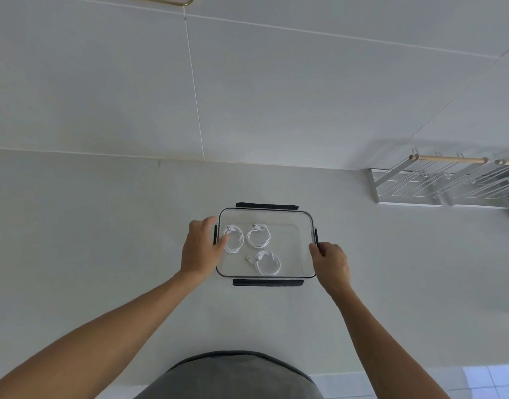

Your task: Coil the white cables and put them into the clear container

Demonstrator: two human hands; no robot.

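A person leans over a pale bench (103,240), both bare hands on a clear container (288,223) that sits at the centre of the surface. Three coiled white cables lie inside it: one coil (235,239) at 9 o'clock on the container floor, a second coil (259,235) just beside it toward 12 o'clock, and a third coil (267,263) near the 6 o'clock edge with its plug end (249,259) lying loose to its left. Black latch flaps (267,206) jut from the container's sides.

The left hand (200,249) rests against the container's 9 o'clock rim, its fingers (222,242) loosely curled and close together, the tips reaching over the rim by the first coil; whether they touch the cable cannot be told. The right hand (331,262) is at the 3 o'clock side, fingers bent together around the black side latch (316,237).

A white wire rack (443,185) with a wooden rail stands well apart at 2 o'clock, against the tiled wall (276,82).
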